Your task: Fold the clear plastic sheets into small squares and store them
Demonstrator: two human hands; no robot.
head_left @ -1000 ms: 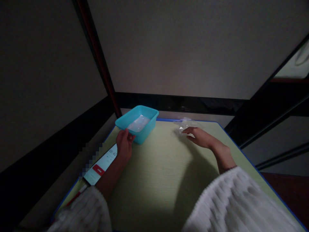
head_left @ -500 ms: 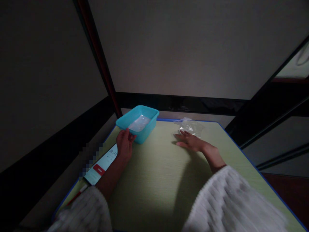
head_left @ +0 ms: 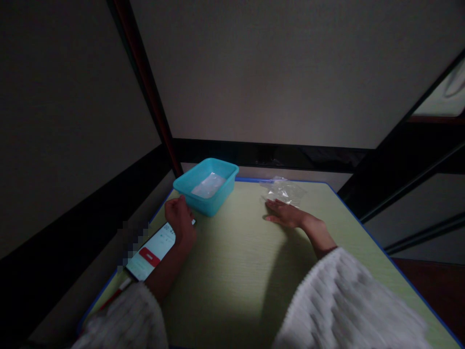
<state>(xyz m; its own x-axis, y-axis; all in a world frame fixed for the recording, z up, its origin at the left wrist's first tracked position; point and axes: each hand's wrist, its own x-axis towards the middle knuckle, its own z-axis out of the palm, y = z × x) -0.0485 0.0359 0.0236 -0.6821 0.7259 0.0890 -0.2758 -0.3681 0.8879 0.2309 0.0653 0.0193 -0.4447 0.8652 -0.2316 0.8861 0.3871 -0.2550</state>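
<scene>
My left hand (head_left: 179, 216) is curled closed beside the near left corner of a light blue plastic basin (head_left: 222, 194), above the upper part of a phone (head_left: 158, 247); nothing shows in its fingers. Inside the basin lies a flat, whitish plastic packet (head_left: 209, 185). My right hand (head_left: 285, 213) is stretched out flat, palm down, with its fingers at the near edge of a crumpled clear plastic bag (head_left: 285, 190). Whether the fingertips press on the bag or only rest beside it, I cannot tell.
The pale table (head_left: 232, 271) has a blue edge and stands against a wall panel (head_left: 254, 72). The lit phone lies along its left side, with a red and white stick-like thing (head_left: 118, 293) below it. A dark frame stands to the right.
My left hand has come off the basin's rim, moving slightly left and closing. My right hand has lowered and flattened near the bag. The basin has barely moved.
</scene>
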